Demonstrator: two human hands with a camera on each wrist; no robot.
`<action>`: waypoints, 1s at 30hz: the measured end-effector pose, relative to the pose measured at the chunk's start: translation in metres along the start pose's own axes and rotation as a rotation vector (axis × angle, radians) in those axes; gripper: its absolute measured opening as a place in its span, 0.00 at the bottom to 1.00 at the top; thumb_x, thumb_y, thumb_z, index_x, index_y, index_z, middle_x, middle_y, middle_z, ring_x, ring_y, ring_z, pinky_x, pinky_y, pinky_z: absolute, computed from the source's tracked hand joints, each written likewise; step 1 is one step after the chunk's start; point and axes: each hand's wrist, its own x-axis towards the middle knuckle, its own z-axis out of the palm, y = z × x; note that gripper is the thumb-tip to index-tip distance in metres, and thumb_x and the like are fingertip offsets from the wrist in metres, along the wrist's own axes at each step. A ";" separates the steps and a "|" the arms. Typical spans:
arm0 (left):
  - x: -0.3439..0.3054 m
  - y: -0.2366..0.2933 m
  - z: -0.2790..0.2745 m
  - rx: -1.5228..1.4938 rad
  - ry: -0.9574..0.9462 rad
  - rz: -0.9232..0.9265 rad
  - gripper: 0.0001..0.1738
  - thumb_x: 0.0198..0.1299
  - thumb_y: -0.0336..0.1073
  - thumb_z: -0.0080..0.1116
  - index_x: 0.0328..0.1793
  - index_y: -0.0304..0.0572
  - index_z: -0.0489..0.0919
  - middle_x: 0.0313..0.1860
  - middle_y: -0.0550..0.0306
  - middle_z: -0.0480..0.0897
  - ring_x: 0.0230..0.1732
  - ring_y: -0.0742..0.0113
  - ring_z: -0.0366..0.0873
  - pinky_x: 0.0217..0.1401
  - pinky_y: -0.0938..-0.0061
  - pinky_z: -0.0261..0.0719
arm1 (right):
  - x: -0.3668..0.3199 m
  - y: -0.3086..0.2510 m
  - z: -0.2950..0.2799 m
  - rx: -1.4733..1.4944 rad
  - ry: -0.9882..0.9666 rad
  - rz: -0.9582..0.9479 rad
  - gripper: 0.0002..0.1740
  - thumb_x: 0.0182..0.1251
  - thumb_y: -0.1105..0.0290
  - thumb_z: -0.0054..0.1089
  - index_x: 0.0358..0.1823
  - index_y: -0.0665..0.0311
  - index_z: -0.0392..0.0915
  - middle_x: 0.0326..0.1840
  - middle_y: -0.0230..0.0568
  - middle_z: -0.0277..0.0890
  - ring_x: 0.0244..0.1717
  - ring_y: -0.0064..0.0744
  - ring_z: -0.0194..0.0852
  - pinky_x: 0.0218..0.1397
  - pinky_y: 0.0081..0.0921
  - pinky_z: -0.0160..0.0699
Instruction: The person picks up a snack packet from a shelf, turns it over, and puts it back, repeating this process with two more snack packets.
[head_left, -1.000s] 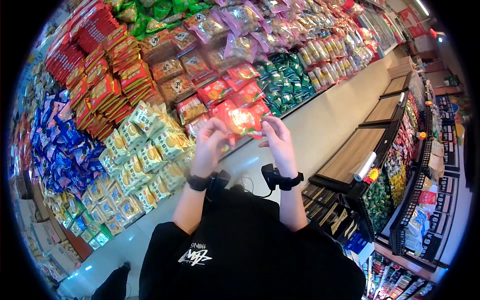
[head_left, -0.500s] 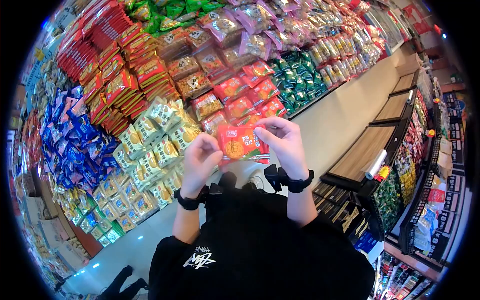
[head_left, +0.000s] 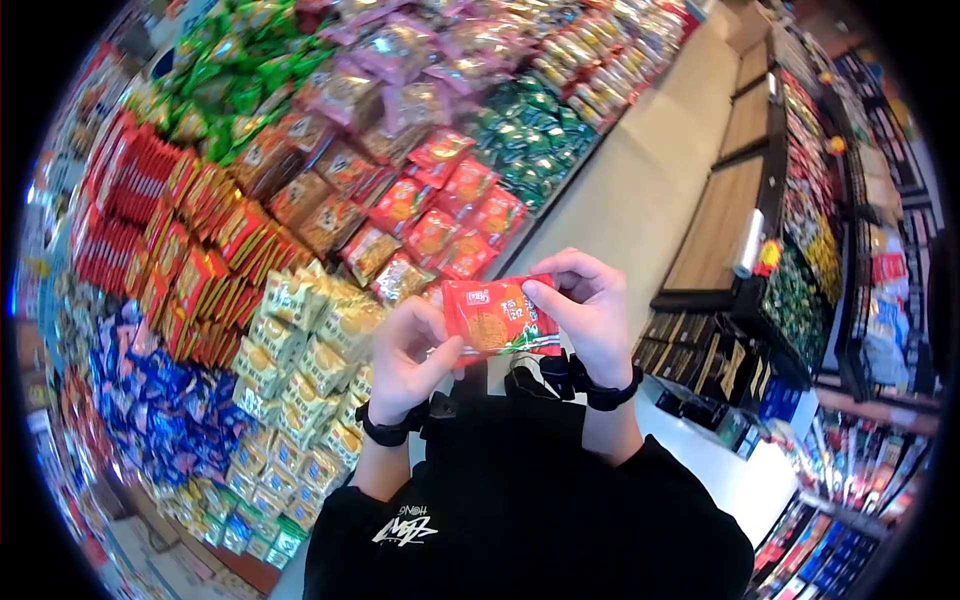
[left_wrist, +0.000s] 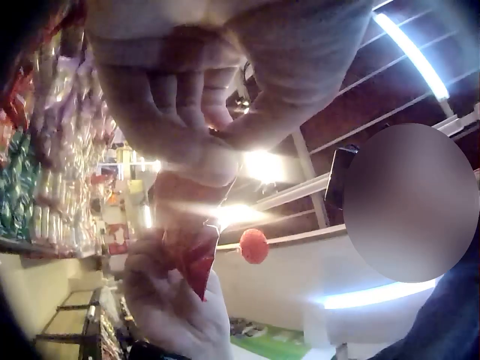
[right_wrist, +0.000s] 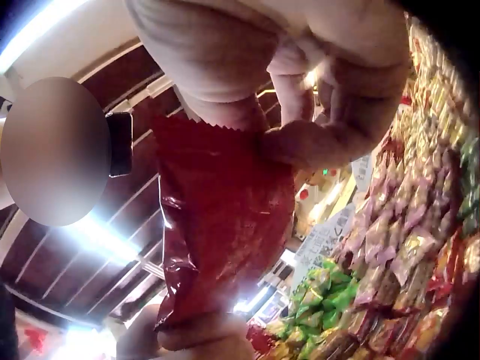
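Note:
A red biscuit packet (head_left: 500,318) with a round biscuit printed on it is stretched between both hands, in front of the chest. My left hand (head_left: 410,358) pinches its left end between thumb and fingers. At the other end my right hand (head_left: 590,310) grips the edge, thumb on the printed face. In the right wrist view the back of the packet (right_wrist: 225,217) shows dark red, with a zigzag top edge under the fingers. From the left wrist the packet (left_wrist: 191,225) appears side-on, and the right hand (left_wrist: 180,315) shows beyond it.
Matching red packets (head_left: 435,232) lie in rows on the sloping display. Cream packets (head_left: 300,350), blue packets (head_left: 160,400) and green-wrapped sweets (head_left: 530,140) fill sections around them. A shelf unit with wooden tops (head_left: 715,230) stands to the right, across a pale ledge (head_left: 640,170).
Both hands have drawn the red packet back from the display toward the body, and its printed face now shows clearly. The head view has turned, shifting the display.

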 end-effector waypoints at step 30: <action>-0.183 -0.061 0.292 0.040 -1.192 -0.365 0.09 0.59 0.20 0.58 0.36 0.39 0.70 0.30 0.59 0.80 0.24 0.75 0.80 0.26 0.83 0.76 | -0.465 -0.018 -0.116 -0.126 1.234 -0.427 0.04 0.57 0.82 0.64 0.33 0.67 0.80 0.30 0.27 0.73 0.30 0.12 0.70 0.33 0.13 0.67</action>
